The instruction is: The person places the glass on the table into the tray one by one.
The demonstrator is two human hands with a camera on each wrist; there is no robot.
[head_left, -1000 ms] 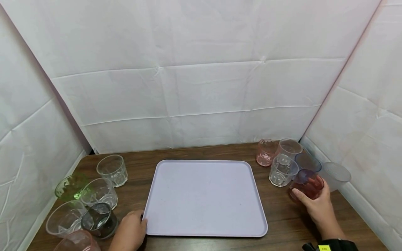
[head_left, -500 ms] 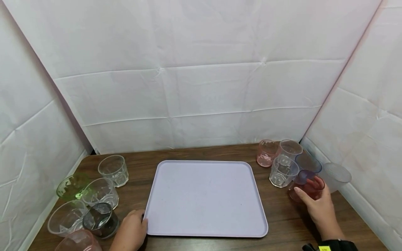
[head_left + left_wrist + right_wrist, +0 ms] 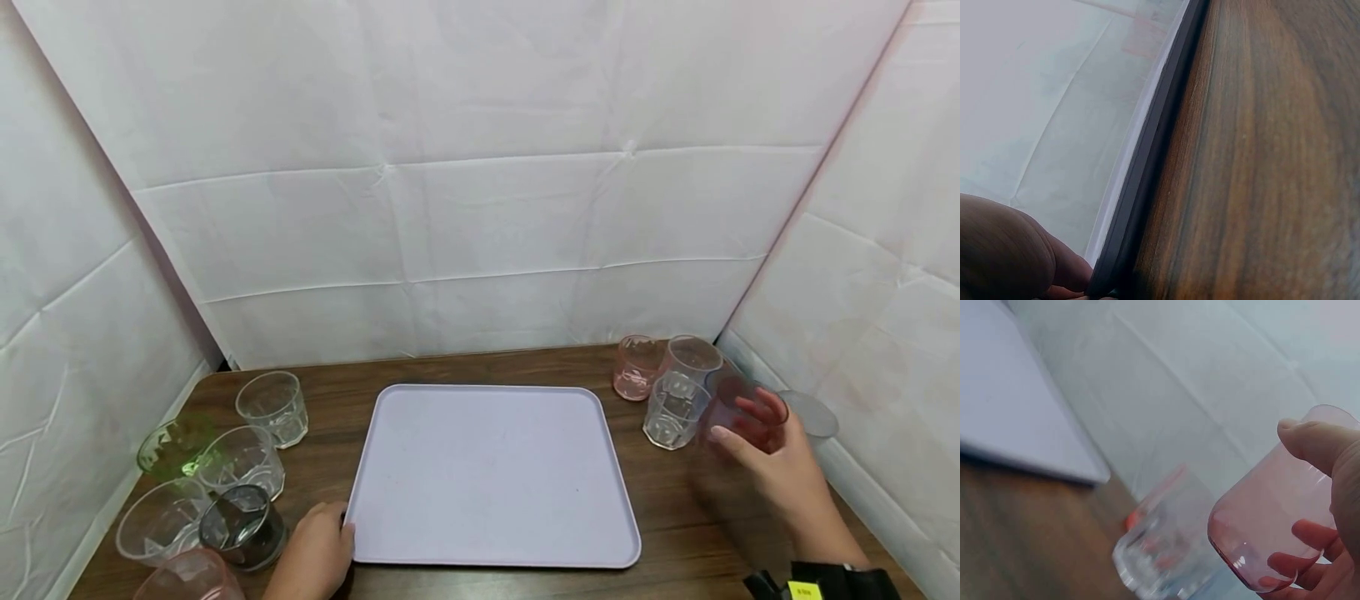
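Note:
My left hand (image 3: 315, 546) pinches the near left edge of a pale lilac rectangular tray (image 3: 491, 475), which lies on the table. In the left wrist view, the thumb (image 3: 1063, 265) lies at the tray's dark-sided edge, and the fingers are mostly hidden. On the right, my right hand (image 3: 783, 479) grips a transparent reddish drinking glass (image 3: 1266, 512), held slightly tilted above the table, thumb on one side and fingers round the other. Right beside it stands a clear faceted glass (image 3: 671, 417); a blue-rimmed glass is mostly hidden behind the red one.
At the back right are a pink glass (image 3: 636, 371), a clear glass (image 3: 696, 357) and a pale glass (image 3: 813, 414). Several glasses stand on the left, among them a green one (image 3: 172, 446), a dark grey one (image 3: 251, 533) and a pink one (image 3: 187, 579). White cloth walls enclose the wooden table.
My right hand has lifted the red glass off the table, up and slightly to the right. The left hand and the tray stay in place.

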